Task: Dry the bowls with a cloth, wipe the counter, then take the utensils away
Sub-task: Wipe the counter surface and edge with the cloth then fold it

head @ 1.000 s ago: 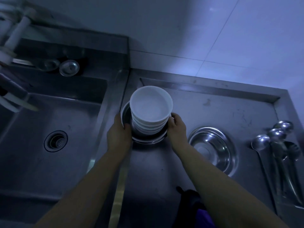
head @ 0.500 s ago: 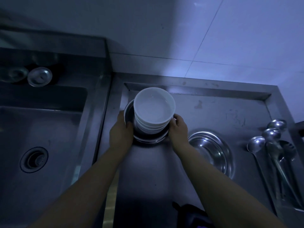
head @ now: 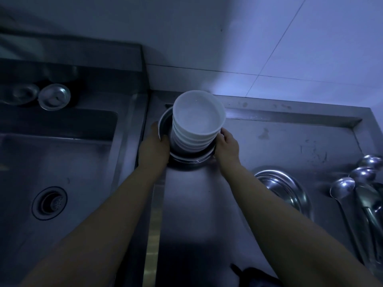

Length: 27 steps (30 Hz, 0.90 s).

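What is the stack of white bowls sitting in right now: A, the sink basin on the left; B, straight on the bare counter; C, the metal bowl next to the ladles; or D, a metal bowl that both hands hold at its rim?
D: the stack of white bowls sits inside a metal bowl, with the left hand and the right hand gripping its opposite sides on the counter.
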Each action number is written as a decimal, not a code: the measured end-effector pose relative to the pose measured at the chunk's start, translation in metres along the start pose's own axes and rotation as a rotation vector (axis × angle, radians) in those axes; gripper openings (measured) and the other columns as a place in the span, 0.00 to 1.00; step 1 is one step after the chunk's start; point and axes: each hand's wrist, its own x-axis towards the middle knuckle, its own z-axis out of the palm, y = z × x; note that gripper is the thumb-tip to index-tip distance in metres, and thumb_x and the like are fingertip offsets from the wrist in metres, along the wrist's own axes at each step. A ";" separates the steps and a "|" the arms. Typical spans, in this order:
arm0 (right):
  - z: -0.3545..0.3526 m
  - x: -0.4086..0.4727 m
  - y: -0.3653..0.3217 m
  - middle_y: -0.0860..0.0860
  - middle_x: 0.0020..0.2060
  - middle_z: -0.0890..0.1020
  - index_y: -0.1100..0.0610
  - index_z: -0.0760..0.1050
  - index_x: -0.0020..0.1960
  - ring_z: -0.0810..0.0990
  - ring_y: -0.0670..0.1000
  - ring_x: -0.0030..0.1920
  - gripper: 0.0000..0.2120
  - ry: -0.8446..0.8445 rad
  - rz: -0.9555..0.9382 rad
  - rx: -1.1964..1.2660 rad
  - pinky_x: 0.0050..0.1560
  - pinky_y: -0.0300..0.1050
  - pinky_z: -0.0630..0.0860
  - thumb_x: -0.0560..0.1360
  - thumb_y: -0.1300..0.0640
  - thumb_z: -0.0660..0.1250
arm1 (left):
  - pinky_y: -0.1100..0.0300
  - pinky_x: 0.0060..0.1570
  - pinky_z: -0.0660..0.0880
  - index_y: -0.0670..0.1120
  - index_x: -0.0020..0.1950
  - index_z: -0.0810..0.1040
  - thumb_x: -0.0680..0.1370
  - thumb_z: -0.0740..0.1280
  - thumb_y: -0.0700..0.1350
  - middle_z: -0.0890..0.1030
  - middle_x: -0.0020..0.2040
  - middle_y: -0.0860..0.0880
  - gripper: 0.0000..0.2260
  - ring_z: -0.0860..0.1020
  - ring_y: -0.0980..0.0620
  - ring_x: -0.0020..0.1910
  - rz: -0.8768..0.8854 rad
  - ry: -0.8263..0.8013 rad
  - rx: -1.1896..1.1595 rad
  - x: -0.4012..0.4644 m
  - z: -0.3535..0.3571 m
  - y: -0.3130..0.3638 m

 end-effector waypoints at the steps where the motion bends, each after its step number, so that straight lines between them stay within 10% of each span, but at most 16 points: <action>1: 0.001 0.000 -0.001 0.47 0.43 0.83 0.46 0.79 0.50 0.80 0.51 0.47 0.12 -0.009 0.002 0.005 0.50 0.52 0.77 0.76 0.52 0.58 | 0.60 0.36 0.65 0.48 0.67 0.67 0.78 0.58 0.41 0.75 0.43 0.50 0.17 0.71 0.52 0.36 0.000 0.002 0.025 0.002 0.000 0.000; 9: -0.037 -0.027 0.011 0.50 0.38 0.79 0.48 0.70 0.63 0.78 0.48 0.32 0.14 -0.118 0.012 -0.087 0.38 0.47 0.78 0.79 0.56 0.58 | 0.59 0.30 0.64 0.41 0.61 0.69 0.77 0.59 0.44 0.78 0.40 0.47 0.13 0.73 0.50 0.33 -0.003 0.005 0.049 -0.014 -0.011 -0.002; 16: -0.158 -0.153 0.075 0.51 0.45 0.77 0.57 0.76 0.61 0.76 0.49 0.41 0.16 -0.212 -0.382 -0.667 0.44 0.45 0.74 0.75 0.67 0.65 | 0.51 0.46 0.75 0.44 0.62 0.71 0.76 0.60 0.43 0.78 0.51 0.44 0.14 0.78 0.41 0.47 -0.042 -0.087 0.051 -0.092 -0.003 -0.006; 27: -0.241 -0.276 0.152 0.54 0.68 0.71 0.44 0.72 0.67 0.68 0.57 0.69 0.20 -0.676 -0.942 -1.274 0.68 0.53 0.61 0.76 0.43 0.59 | 0.61 0.50 0.63 0.45 0.70 0.66 0.78 0.59 0.42 0.72 0.61 0.45 0.19 0.73 0.48 0.55 0.109 -0.421 0.127 -0.179 0.036 -0.003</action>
